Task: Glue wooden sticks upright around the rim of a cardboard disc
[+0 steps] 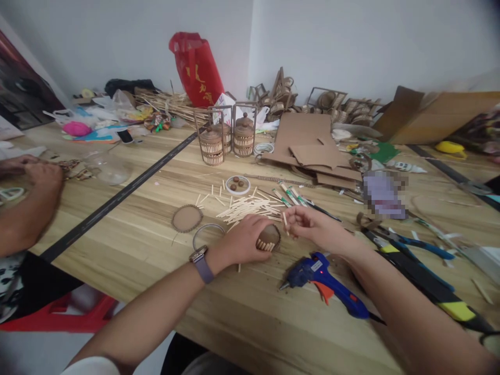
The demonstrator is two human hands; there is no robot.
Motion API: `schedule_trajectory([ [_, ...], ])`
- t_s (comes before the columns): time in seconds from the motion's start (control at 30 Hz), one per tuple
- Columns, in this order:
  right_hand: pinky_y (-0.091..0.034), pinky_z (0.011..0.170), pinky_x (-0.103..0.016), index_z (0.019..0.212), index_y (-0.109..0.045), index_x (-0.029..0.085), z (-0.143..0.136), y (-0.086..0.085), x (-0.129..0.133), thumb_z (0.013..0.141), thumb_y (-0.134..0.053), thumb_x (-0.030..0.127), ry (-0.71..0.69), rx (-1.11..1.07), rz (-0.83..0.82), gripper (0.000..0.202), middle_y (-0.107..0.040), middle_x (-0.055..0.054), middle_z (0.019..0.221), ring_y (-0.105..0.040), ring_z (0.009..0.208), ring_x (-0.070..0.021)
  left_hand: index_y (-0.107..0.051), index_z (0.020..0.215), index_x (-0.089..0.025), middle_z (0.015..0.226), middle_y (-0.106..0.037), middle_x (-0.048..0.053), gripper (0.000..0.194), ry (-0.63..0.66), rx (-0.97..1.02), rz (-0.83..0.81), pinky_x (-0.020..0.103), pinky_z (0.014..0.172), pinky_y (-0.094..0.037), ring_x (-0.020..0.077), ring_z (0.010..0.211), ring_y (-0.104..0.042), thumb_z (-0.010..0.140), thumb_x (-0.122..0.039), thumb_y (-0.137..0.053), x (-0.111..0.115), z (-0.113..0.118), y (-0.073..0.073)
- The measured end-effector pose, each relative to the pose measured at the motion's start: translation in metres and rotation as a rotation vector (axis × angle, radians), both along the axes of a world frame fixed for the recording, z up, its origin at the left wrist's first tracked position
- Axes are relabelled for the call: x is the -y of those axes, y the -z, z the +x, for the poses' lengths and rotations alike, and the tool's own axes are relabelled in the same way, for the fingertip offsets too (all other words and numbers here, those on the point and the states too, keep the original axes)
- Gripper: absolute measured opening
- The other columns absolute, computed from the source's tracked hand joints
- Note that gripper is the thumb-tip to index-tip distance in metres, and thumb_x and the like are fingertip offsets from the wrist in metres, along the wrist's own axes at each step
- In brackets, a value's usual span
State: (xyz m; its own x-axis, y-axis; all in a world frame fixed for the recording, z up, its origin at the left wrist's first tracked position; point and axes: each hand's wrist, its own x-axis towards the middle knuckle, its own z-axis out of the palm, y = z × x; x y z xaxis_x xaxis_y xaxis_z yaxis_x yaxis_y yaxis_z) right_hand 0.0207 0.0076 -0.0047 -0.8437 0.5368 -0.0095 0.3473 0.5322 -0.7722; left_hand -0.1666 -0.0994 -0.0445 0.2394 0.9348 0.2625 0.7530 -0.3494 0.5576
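Left hand: the left hand point(245, 238) is curled, thumb and fingers spread around a small round brown basket point(267, 242) and gripping its side; a watch with a grey-purple band point(203, 264) sits on the wrist.
Right hand: the right hand point(308, 225) is mostly closed, fingers bent, pinching a short pale wooden stick point(285, 223) upright at its fingertips, just beside the basket.
Basket: held near the front of the pale wood-grain surface point(242, 307), its opening showing; short pale sticks line part of its near wall.
Loose sticks: a scattered pile of short pale wooden sticks point(250, 209) lies just beyond the left hand.
Rounds: left of the pile lies a flat brown disc with a braided rim point(187, 219); a thin grey ring point(209, 226) is beside it, near the left hand.
Dish: a shallow white round dish point(238, 194) behind the pile holds small brown balls point(234, 186).
Glue gun: a blue glue gun with an orange trigger point(326, 278) lies on its side below the right hand, nozzle pointing left.
Tools: blue-handled pliers point(427, 248) lie right of the right forearm.
Back: brown lidded baskets in tall frames point(213, 146), flat brown cardboard point(302, 133) and an upright red bag point(199, 73).
Far left: a co-worker's hands point(35, 174), their hold unclear.
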Motion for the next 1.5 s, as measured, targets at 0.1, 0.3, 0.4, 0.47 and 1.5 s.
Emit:
schedule_trajectory([
  [0.1, -0.046, 0.058, -0.026, 0.084, -0.047, 0.022, 0.006, 0.003, 0.015, 0.079, -0.051, 0.033, 0.009, -0.055, -0.177, 0.013, -0.057, 0.003, 0.068, -0.056, 0.061, -0.0133, -0.048, 0.125, -0.023, 0.128, -0.055, 0.01, 0.064, 0.005, 0.013, -0.003, 0.045, 0.103, -0.04, 0.0286, 0.121, -0.048, 0.067, -0.023, -0.075, -0.001, 0.0, 0.0],
  [0.3, -0.036, 0.054, -0.023, 0.076, -0.056, 0.021, 0.008, 0.006, 0.028, 0.074, -0.057, 0.027, 0.021, 0.033, -0.141, 0.007, -0.05, 0.006, 0.06, -0.046, 0.055, -0.0114, -0.049, 0.123, -0.021, 0.127, -0.056, 0.01, 0.064, -0.01, -0.006, 0.009, 0.044, 0.104, -0.04, 0.028, 0.122, -0.048, 0.065, -0.023, -0.076, -0.002, -0.001, 0.002],
  [0.4, -0.032, 0.051, -0.023, 0.075, -0.058, 0.02, 0.007, 0.005, 0.03, 0.076, -0.056, 0.028, 0.024, 0.057, -0.05, 0.007, -0.045, 0.007, 0.058, -0.042, 0.054, -0.011, -0.05, 0.121, -0.02, 0.126, -0.057, 0.011, 0.063, -0.015, -0.02, 0.005, 0.044, 0.104, -0.04, 0.0277, 0.12, -0.05, 0.064, -0.022, -0.077, -0.002, 0.0, 0.001],
  [0.47, -0.032, 0.051, -0.022, 0.075, -0.057, 0.02, 0.005, 0.005, 0.031, 0.077, -0.055, 0.028, 0.023, 0.061, -0.026, 0.009, -0.046, 0.006, 0.058, -0.042, 0.054, -0.0112, -0.05, 0.121, -0.019, 0.126, -0.058, 0.011, 0.063, -0.014, -0.018, 0.011, 0.042, 0.103, -0.041, 0.0273, 0.119, -0.05, 0.064, -0.022, -0.077, -0.002, 0.0, 0.0],
  [1.5, -0.033, 0.051, -0.022, 0.071, -0.052, 0.021, -0.004, 0.005, 0.048, 0.08, -0.052, 0.019, 0.05, 0.157, 0.257, 0.01, -0.056, 0.003, 0.058, -0.048, 0.052, -0.0133, -0.051, 0.118, -0.02, 0.123, -0.059, 0.01, 0.06, -0.005, 0.007, 0.024, 0.041, 0.101, -0.043, 0.0269, 0.117, -0.052, 0.064, -0.021, -0.077, -0.003, 0.0, 0.001],
])
